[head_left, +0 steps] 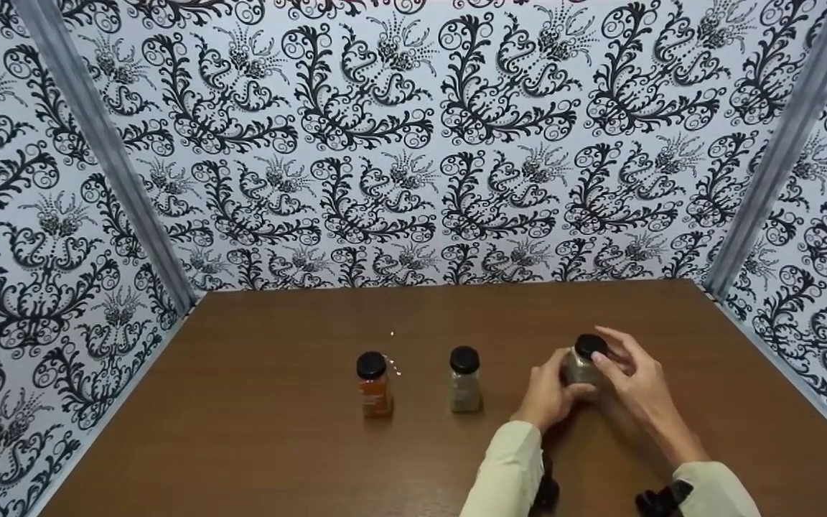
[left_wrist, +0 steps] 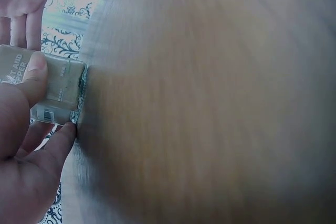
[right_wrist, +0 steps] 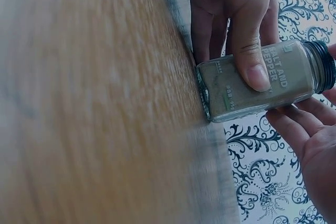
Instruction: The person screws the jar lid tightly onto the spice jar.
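Note:
A glass seasoning jar (head_left: 581, 371) with a black lid (head_left: 591, 345) is between both hands at the right of the table. My left hand (head_left: 548, 393) grips the jar's body, thumb across its front face. My right hand (head_left: 638, 380) holds the lid, thumb on the near side and fingers on the far side. "Salt and pepper" is printed on the jar (right_wrist: 233, 85) in the right wrist view, and its contents look grey-beige. In the left wrist view the jar's base (left_wrist: 79, 93) is right at the tabletop; the lid is out of frame there.
Left of the hands stands a second black-lidded jar (head_left: 465, 380) with greenish-grey contents. Farther left is a jar of orange-red seasoning (head_left: 375, 385), with small white specks (head_left: 398, 372) beside it. Patterned walls (head_left: 385, 143) enclose the brown table (head_left: 277, 445) at the back and sides.

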`<control>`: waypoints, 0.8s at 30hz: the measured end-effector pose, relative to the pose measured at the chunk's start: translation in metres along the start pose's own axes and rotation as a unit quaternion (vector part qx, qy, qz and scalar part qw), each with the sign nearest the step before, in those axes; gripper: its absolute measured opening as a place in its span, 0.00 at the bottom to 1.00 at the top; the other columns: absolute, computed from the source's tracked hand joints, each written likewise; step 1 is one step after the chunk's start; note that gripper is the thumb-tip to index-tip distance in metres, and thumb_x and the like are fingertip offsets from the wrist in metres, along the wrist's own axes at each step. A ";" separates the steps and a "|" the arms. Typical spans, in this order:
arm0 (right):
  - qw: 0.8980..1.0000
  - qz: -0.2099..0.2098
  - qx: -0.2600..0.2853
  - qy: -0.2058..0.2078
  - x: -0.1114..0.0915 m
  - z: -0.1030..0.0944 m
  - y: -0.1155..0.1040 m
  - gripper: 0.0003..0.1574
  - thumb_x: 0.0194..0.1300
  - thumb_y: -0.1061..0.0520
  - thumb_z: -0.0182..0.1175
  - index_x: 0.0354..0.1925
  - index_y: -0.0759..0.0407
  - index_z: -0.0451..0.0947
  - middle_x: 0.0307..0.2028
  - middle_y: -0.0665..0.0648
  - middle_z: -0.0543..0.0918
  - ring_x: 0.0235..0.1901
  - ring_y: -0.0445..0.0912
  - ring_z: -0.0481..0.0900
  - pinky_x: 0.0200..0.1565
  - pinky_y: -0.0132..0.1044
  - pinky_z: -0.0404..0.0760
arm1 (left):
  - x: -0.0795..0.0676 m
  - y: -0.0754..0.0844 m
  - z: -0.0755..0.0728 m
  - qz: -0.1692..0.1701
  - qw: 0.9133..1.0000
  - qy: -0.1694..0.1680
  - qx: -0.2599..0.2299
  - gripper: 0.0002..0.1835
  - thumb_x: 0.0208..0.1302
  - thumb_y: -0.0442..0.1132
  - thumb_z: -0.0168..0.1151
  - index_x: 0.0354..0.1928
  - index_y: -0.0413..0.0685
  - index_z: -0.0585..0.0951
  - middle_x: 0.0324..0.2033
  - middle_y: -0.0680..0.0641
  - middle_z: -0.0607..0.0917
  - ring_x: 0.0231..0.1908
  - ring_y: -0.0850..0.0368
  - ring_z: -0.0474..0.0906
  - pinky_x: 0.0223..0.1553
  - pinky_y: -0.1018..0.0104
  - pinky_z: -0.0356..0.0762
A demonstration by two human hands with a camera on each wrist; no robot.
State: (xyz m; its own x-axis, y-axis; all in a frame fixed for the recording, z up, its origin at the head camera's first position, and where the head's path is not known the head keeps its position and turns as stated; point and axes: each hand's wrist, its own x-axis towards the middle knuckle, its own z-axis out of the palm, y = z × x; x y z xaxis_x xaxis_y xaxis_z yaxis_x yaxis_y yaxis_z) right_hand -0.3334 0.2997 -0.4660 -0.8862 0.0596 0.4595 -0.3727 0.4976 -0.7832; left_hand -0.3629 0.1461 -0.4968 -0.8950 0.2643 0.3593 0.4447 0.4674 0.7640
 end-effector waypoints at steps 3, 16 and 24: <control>1.000 -0.009 0.000 0.002 0.000 0.001 0.000 0.23 0.73 0.57 0.58 0.64 0.59 0.75 0.58 0.66 0.82 0.48 0.19 0.75 0.48 0.15 0.74 | 0.000 0.000 0.000 -0.008 1.000 -0.006 -0.004 0.29 0.57 0.46 0.74 0.60 0.55 0.77 0.48 0.51 0.89 0.47 0.63 0.83 0.50 0.73 0.78; 1.000 -0.005 -0.013 0.006 -0.001 0.001 0.003 0.25 0.73 0.56 0.59 0.66 0.55 0.74 0.60 0.65 0.82 0.48 0.19 0.74 0.47 0.14 0.73 | 0.000 -0.001 0.000 -0.003 1.000 -0.011 -0.002 0.29 0.58 0.47 0.73 0.61 0.54 0.77 0.48 0.50 0.89 0.47 0.63 0.83 0.48 0.74 0.78; 1.000 0.006 -0.008 0.004 0.000 0.001 0.000 0.23 0.72 0.54 0.61 0.63 0.56 0.75 0.57 0.65 0.84 0.45 0.23 0.78 0.46 0.16 0.76 | 0.001 -0.002 0.001 -0.014 1.000 -0.007 -0.007 0.29 0.57 0.47 0.75 0.61 0.56 0.77 0.48 0.52 0.89 0.48 0.63 0.83 0.49 0.74 0.78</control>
State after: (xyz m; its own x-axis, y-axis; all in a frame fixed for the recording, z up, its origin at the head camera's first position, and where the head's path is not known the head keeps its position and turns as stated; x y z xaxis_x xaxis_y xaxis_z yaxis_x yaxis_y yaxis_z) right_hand -0.3338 0.2984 -0.4663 -0.8885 0.0725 0.4531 -0.3570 0.5112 -0.7818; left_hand -0.3646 0.1462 -0.4978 -0.9062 0.2642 0.3303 0.4196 0.4630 0.7807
